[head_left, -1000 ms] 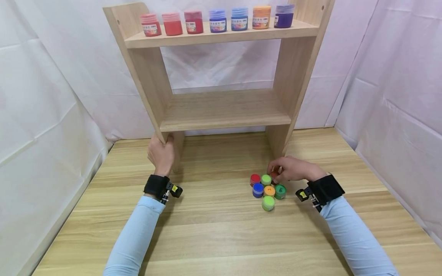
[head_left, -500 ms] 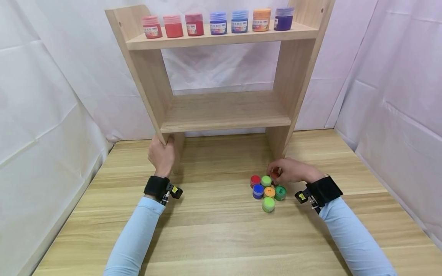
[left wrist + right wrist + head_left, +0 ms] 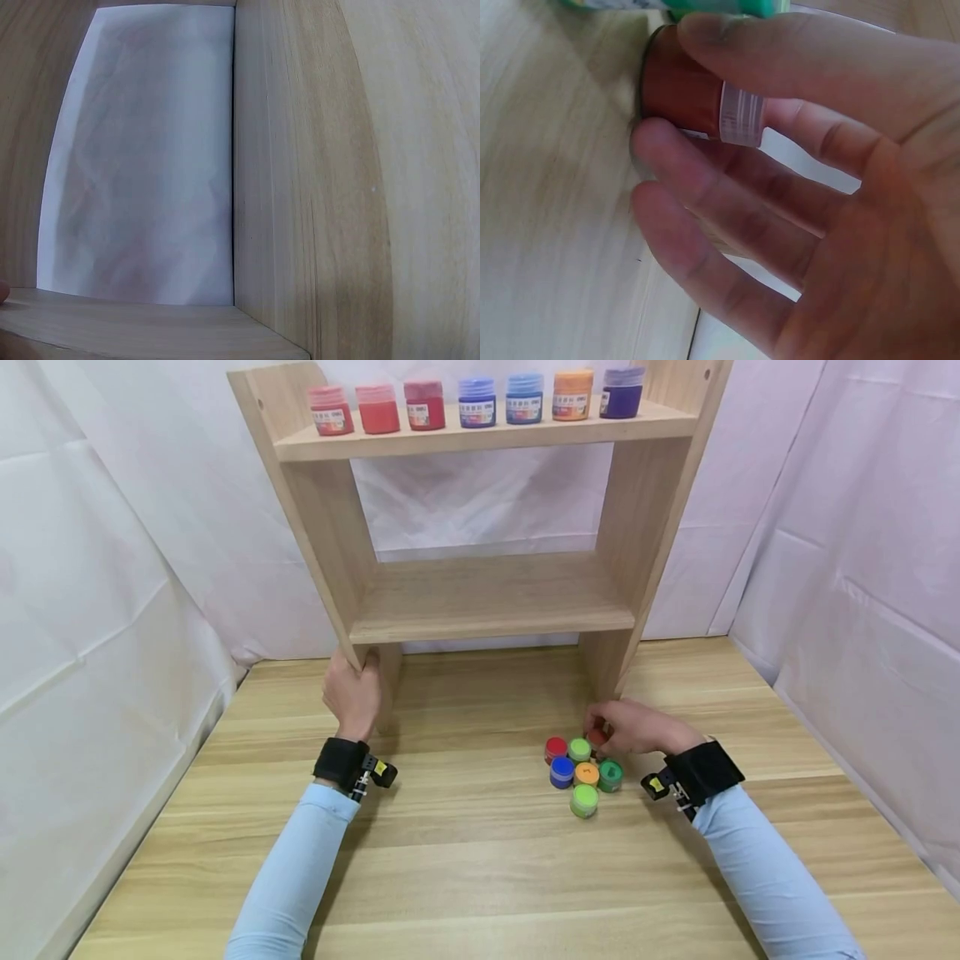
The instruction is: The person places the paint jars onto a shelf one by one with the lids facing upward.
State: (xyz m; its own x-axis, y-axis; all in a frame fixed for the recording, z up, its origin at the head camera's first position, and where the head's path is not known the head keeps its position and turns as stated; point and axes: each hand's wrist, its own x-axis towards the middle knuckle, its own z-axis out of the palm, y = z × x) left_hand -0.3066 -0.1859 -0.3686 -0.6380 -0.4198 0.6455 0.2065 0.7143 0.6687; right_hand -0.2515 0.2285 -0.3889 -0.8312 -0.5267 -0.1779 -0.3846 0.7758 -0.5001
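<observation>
My left hand [image 3: 352, 695] grips the lower left side panel of a wooden shelf unit [image 3: 491, 597]; only a bit of fingertip shows at the corner of the left wrist view. At the right panel's foot, my right hand [image 3: 637, 727] holds a brown-red paint jar [image 3: 682, 90] between thumb and fingers, its clear ridged lid towards the palm. The jar's base is close to the table. Beside it cluster several more paint jars: a red jar [image 3: 556, 749], two light green ones, a blue jar [image 3: 562, 772], an orange jar [image 3: 587, 774] and a dark green jar [image 3: 611, 775].
On the top shelf stands a row of jars, among them a pink-red jar [image 3: 378, 410], an orange-yellow jar [image 3: 572, 396] and a dark purple jar [image 3: 621, 393]. White cloth [image 3: 97, 568] walls in the wooden table [image 3: 465, 877] at the back and sides.
Both hands keep their places and their holds. The head view tilts very slightly; the jars stay where they were.
</observation>
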